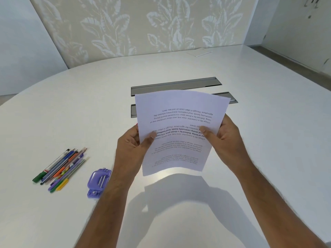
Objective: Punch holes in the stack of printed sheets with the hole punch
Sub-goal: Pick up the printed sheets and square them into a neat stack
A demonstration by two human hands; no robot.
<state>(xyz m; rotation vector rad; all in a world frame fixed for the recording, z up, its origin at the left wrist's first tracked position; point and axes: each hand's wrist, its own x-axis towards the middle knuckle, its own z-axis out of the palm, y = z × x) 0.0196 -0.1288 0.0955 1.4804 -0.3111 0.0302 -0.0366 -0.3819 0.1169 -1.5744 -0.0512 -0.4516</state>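
pens (61, 167) beside hole punch (98, 182)

Sheets (180, 129) white, black print. Punch (98, 182) purple. Table (259, 140) white, 2 grey slots (176, 85). Pens (60, 169) green, orange, blue, yellow. Wall (143, 27) beige, pale leaf pattern.

— Where are we, would you say?

— We seem to be in an office meeting room. We sit at a large white table (250, 122) with a rounded edge, and two grey cable hatches (176, 85) are set flush into its top.

— What else do we see?

— A bundle of pens (60, 168) and a purple hole punch (98, 182) lie on it, with printed sheets (179, 111) held above. Behind us stands leaf-patterned wall panelling (143, 27), and pale cupboard doors (295, 24) on the right.
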